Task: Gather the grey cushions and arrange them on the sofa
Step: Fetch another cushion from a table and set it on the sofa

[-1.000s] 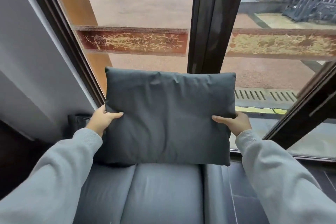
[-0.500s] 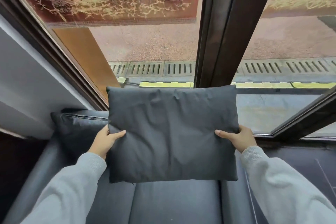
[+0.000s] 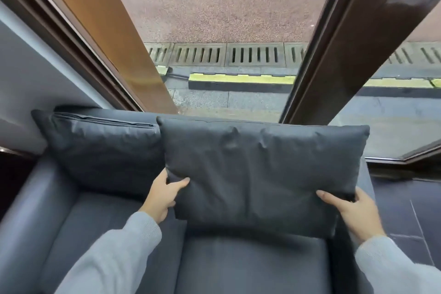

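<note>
I hold a dark grey cushion (image 3: 260,174) upright against the right half of the sofa's backrest. My left hand (image 3: 164,194) grips its lower left edge and my right hand (image 3: 355,212) grips its lower right corner. A second grey cushion (image 3: 105,150) leans on the backrest at the left, touching the held one. The grey sofa (image 3: 238,267) fills the lower view, its seat below the cushions.
Behind the sofa runs a large window with dark brown frames (image 3: 358,38). A grey wall (image 3: 31,79) stands at the left. The sofa's left armrest (image 3: 26,222) curves up beside the seat. Dark floor tiles (image 3: 410,210) lie to the right.
The cushion has gone down and back from mid-air to the sofa's backrest, beside the left cushion. My view has tipped downward. Both hands keep their grip.
</note>
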{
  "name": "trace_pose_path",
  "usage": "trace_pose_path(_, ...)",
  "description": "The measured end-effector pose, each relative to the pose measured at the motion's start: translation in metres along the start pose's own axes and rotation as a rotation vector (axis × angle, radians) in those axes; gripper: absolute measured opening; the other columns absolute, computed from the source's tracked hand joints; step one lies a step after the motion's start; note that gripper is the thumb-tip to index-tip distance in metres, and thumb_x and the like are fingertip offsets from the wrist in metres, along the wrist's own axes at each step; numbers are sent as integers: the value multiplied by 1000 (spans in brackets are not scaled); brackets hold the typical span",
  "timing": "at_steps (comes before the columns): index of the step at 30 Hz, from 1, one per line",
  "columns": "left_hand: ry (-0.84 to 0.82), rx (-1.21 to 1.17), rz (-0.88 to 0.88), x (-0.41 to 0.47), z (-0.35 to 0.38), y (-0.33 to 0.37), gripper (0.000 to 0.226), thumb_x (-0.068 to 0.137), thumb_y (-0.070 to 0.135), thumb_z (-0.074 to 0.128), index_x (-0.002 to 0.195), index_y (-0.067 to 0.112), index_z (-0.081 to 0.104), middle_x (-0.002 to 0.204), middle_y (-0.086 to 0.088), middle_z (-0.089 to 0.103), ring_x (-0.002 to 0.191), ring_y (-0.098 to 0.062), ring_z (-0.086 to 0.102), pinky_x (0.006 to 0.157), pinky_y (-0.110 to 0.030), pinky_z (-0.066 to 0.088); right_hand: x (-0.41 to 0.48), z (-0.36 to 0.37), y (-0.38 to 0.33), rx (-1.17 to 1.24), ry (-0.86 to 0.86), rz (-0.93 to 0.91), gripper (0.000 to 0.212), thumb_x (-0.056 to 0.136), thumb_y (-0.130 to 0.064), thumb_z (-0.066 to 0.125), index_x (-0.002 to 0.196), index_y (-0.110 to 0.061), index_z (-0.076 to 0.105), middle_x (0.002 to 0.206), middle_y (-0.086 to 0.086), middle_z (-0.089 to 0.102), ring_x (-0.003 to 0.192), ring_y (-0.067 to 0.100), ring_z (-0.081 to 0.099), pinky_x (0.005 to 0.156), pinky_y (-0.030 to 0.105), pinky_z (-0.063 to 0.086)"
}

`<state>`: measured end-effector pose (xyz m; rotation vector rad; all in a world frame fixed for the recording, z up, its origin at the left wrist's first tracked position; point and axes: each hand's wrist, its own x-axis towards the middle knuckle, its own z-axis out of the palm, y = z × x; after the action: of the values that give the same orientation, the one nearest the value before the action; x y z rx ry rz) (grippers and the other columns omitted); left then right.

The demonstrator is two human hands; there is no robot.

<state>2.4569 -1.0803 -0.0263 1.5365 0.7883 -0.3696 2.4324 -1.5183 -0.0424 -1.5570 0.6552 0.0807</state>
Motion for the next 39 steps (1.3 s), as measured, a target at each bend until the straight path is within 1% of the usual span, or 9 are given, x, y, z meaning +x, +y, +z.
trace_pose_path(3,-10,-29,-36,20,7,-22,45,92,8,75,123,39,66,117,20,76,116,-14,65,101,-54,46,17,5,39,74,-5,55,42,77,5,84,112,-17,76,109,-2,81,102,15,76,80,41,65)
trace_pose_path(7,23,-72,-41,43,23,-30,53,91,4,71,130,40,61,118,19,74,113,-12,66,97,-48,48,34,16,66,90,-13,78,40,80,0,85,97,-35,79,109,-8,80,101,8,75,83,35,55)
trace_pose_path(10,54,-93,-19,61,35,-26,51,91,3,68,128,37,61,117,16,73,110,-13,66,90,-43,50,49,18,67,81,-8,48,37,80,-4,87,105,-29,76,112,-6,80,103,11,75,80,33,64)
trace_pose_path(14,54,-90,23,78,45,-26,48,89,-2,68,123,31,62,118,8,74,112,-20,68,89,-44,53,62,8,67,56,63,-25,35,80,-4,87,107,-23,74,113,1,79,106,15,74,84,28,62)
trace_pose_path(16,50,-73,44,87,48,-26,53,87,-3,70,129,28,61,123,4,73,114,-22,67,89,-46,54,67,4,69,52,76,-34,34,80,-5,87,105,-24,74,110,0,80,104,14,75,76,24,61)
trace_pose_path(22,64,14,13,95,52,-30,66,77,22,75,135,41,50,126,17,64,114,-14,58,94,-48,52,83,-3,73,-52,-36,18,39,78,-13,91,112,-23,74,109,-3,81,100,13,77,71,23,59)
trace_pose_path(27,-13,60,-25,92,45,-32,78,68,33,76,140,45,47,128,22,62,113,-5,53,100,-50,46,78,-12,68,-252,-90,-35,66,67,-54,93,125,-31,70,117,-18,77,107,-3,71,86,21,56)
trace_pose_path(32,-34,91,18,94,34,-45,57,93,30,75,143,43,50,131,19,65,119,-7,59,98,-52,56,65,-8,79,-331,69,-31,69,61,-82,82,113,-39,71,106,-23,77,99,-6,71,88,30,53)
trace_pose_path(39,-58,112,67,96,33,-51,48,97,27,73,141,35,53,137,12,64,124,-10,61,90,-48,59,52,1,87,-349,206,-99,47,72,-74,80,104,-42,70,95,-26,76,90,-9,69,80,23,50)
